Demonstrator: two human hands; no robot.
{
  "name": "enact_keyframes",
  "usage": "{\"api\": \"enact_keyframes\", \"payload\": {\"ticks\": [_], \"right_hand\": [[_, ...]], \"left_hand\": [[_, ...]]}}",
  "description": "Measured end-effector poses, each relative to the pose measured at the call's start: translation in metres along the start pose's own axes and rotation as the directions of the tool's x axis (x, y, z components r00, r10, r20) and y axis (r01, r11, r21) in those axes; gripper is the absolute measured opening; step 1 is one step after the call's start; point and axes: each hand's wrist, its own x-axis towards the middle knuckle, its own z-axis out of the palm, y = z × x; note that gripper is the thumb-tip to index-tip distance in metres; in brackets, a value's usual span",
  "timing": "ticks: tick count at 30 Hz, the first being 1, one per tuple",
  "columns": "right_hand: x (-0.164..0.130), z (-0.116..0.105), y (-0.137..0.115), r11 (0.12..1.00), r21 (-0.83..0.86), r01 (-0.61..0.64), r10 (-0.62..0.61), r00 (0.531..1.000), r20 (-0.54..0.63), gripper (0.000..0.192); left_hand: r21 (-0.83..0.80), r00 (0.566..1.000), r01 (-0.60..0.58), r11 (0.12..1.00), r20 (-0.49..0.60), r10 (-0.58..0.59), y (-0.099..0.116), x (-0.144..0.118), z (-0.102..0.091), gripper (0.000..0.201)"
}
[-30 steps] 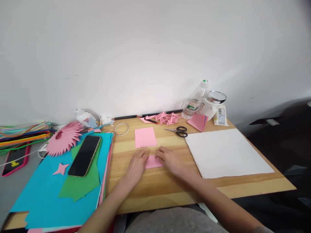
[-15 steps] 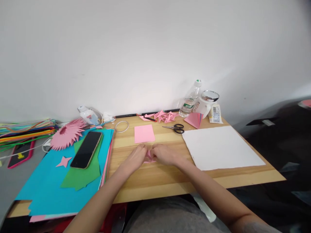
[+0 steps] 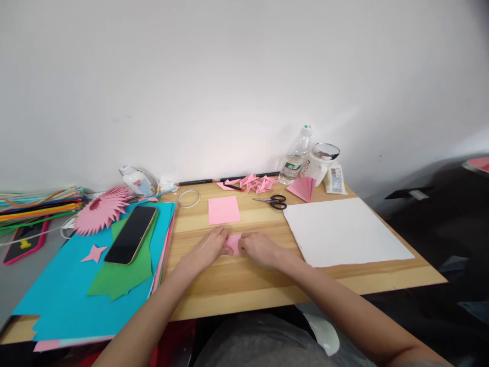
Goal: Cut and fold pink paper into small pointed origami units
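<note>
A small pink paper (image 3: 234, 243) lay flat on the wooden table (image 3: 237, 285), just below the middle of the frame. The left hand (image 3: 208, 250) and the right hand (image 3: 260, 250) pressed down on it from either side, fingers laid flat and loosely apart rather than clamped around it, so only a strip of pink showed between them.

Just above lay a larger pink square (image 3: 224, 210). Further up, near the wall, sat a wire ring (image 3: 189, 198), a heap of folded pink pieces (image 3: 254, 182) and scissors (image 3: 274, 201). Toward the upper right stood a bottle (image 3: 294, 157), a white cup (image 3: 319, 162) and a pink folded fan (image 3: 303, 187). A white sheet (image 3: 344, 232) covered the table right of centre.

At the left, a phone (image 3: 131, 234) rested on green paper (image 3: 122, 272) atop a blue sheet (image 3: 72, 290), beside a pink star (image 3: 93, 252) and a pink paper flower (image 3: 101, 209). Coloured sticks (image 3: 38, 204) lay at the far left edge.
</note>
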Motion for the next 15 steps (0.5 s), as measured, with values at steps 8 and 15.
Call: {"api": "enact_keyframes", "payload": {"ticks": [8, 15], "right_hand": [[-0.016, 0.000, 0.012, 0.994, -0.041, -0.097, 0.098, 0.995, 0.016, 0.025], [-0.019, 0.002, 0.017, 0.987, -0.013, -0.158, 0.158, 0.987, 0.011, 0.025]], "left_hand": [[0.041, 0.999, 0.051, 0.998, -0.007, -0.050, 0.007, 0.014, 0.011, 0.018], [-0.009, 0.998, 0.017, 1.000, 0.066, -0.016, 0.012, 0.010, -0.001, 0.021]]}}
